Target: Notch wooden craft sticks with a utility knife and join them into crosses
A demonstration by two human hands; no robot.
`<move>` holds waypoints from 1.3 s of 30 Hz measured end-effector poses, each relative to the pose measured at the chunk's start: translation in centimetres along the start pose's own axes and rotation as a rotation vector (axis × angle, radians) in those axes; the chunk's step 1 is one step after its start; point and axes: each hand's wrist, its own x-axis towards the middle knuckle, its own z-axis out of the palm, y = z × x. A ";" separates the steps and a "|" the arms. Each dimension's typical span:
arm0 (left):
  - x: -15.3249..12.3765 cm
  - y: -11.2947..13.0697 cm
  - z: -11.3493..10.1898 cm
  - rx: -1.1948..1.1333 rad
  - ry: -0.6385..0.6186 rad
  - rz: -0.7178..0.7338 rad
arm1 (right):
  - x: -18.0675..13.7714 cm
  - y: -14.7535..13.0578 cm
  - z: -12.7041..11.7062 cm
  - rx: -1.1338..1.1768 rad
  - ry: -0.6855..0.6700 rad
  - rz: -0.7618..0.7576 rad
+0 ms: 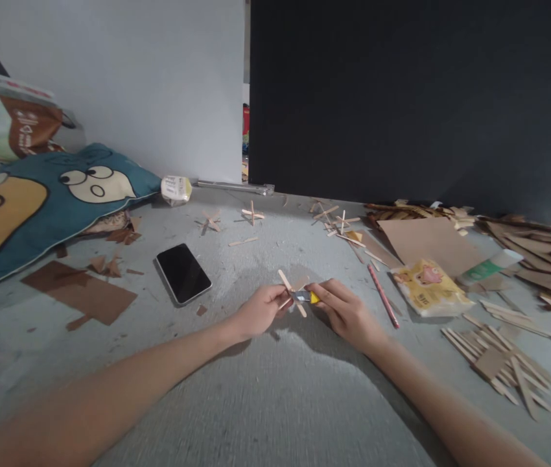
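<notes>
Crossed wooden sticks [286, 281], pale, slim and flat, are held between the left hand [260, 310], pinched on them, and the right hand [346, 310], right of the phone [184, 274]; the clearer stick's long axis slants from far left to near right. The right fingers clasp a small tool [314, 298], yellow, its metallic end pointing left toward the crossing.

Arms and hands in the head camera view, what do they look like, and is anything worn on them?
The left hand and right hand have no gloves. Both the left forearm and right forearm are bare, with no sleeve, watch or bracelet visible.
</notes>
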 end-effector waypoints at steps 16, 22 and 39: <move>0.2 0.1 0.3 0.040 0.010 0.012 | -0.1 0.1 0.0 -0.076 -0.009 -0.037; 0.0 0.2 0.3 0.026 0.029 0.017 | -0.1 0.1 -0.1 -0.075 0.002 -0.035; -0.2 0.9 0.6 -0.033 0.031 0.006 | -0.3 0.1 0.2 -0.125 -0.009 -0.028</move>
